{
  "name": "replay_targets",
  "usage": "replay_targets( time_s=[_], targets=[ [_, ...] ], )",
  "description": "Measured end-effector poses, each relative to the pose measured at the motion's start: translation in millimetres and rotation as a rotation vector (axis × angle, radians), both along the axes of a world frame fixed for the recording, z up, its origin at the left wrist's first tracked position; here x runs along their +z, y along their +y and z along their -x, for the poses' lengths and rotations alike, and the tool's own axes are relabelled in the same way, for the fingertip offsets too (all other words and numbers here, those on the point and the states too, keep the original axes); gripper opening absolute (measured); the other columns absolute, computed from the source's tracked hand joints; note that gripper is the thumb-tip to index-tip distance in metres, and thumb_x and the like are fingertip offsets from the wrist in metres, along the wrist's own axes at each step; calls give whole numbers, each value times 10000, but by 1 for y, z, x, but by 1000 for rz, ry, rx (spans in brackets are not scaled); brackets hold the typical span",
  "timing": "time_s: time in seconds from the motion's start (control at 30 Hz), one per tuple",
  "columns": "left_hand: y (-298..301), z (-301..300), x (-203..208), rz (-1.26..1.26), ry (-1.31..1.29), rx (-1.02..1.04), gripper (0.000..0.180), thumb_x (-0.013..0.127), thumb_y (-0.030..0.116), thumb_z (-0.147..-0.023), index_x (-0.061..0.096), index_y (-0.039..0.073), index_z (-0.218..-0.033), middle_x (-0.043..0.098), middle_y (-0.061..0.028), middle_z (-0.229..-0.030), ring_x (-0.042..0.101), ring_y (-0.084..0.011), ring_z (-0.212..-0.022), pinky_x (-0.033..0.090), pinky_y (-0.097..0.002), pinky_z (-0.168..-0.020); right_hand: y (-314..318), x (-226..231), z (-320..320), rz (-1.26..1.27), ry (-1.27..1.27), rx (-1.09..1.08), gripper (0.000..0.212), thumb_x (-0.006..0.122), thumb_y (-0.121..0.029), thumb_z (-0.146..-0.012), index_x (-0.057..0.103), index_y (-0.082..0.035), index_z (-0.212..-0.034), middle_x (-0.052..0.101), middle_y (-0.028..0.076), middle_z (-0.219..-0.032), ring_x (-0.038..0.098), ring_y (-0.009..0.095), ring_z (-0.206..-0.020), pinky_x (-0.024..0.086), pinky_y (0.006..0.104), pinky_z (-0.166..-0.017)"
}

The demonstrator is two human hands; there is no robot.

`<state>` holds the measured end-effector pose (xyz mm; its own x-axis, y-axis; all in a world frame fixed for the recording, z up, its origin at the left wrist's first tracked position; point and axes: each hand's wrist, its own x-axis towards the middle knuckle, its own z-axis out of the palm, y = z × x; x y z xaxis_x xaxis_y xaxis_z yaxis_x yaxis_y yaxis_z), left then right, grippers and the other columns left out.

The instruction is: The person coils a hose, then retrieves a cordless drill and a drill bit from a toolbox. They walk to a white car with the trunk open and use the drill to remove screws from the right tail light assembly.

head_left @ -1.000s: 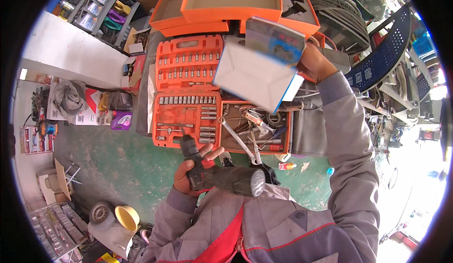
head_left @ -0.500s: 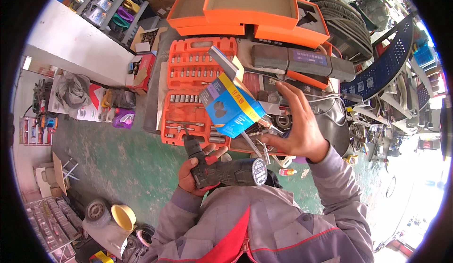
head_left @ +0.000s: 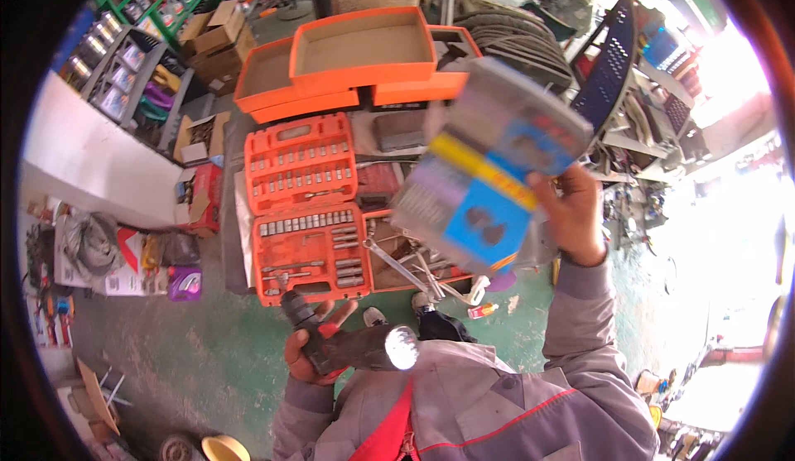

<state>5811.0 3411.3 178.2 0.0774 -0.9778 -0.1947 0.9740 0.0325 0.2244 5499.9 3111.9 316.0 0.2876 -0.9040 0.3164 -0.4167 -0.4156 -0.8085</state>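
Green floor (head_left: 199, 341) borders the workbench edge (head_left: 237, 277); our left hand (head_left: 301, 358) clasps a cordless drill (head_left: 352, 350), our right hand (head_left: 575, 214) a cardboard box (head_left: 489, 213).

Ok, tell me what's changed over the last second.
The right hand, open and apart from the blue-and-yellow box half a second ago, now grips its right edge. The box has moved up and rightward in the picture, no longer overlapping the orange socket case. The left hand still holds the dark power tool; the case lies open as before.
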Motion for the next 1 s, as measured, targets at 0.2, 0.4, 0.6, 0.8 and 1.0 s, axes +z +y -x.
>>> replay_targets(
  time_s=[0.2, 0.4, 0.6, 0.8, 1.0],
  targets=[
    [20, -12, -19, -57, -5, 39, 681, 610, 344, -915, 452, -7, -1477, 456, -356, -1476, 517, -534, -1304, 429, -647, -1100, 9, 18, 186, -148, -3, -207, 271, 670, -58, -941, 662, 22, -1200, 715, 37, -1043, 617, 95, -915, 496, 271, -825],
    [13, -22, -28, -55, 69, 31, 656, 607, 316, -915, 464, -33, -1452, 599, -331, -1332, 548, -495, -1296, 436, -632, -1101, 66, -20, 238, -204, 957, -642, 472, 785, -196, -863, 641, 53, -1236, 710, 221, -1071, 695, 305, -971, 543, 383, -867],
    [-2, -20, -19, -111, 53, -5, 602, 577, 260, -926, 460, -34, -1439, 687, -251, -1241, 557, -440, -1311, 455, -651, -1075, 70, -36, 37, -202, 429, 196, 268, 732, -143, -901, 716, -51, -1152, 721, 160, -1075, 699, 315, -978, 551, 386, -856],
    [8, -19, -16, -110, 28, -3, 618, 608, 309, -904, 501, -21, -1415, 626, -298, -1296, 574, -433, -1285, 476, -646, -1054, 78, -87, -107, 79, 821, 566, 161, 617, -217, -914, 732, -135, -990, 717, 111, -876, 718, 325, -806, 573, 460, -684],
    [37, -25, -26, -140, 68, 53, 644, 616, 319, -897, 478, -18, -1429, 642, -303, -1266, 600, -440, -1246, 478, -651, -1047, 61, -132, -142, 96, 1192, 551, 176, 609, -228, -862, 748, -158, -944, 733, 117, -791, 729, 325, -727, 569, 464, -629]
  ],
)
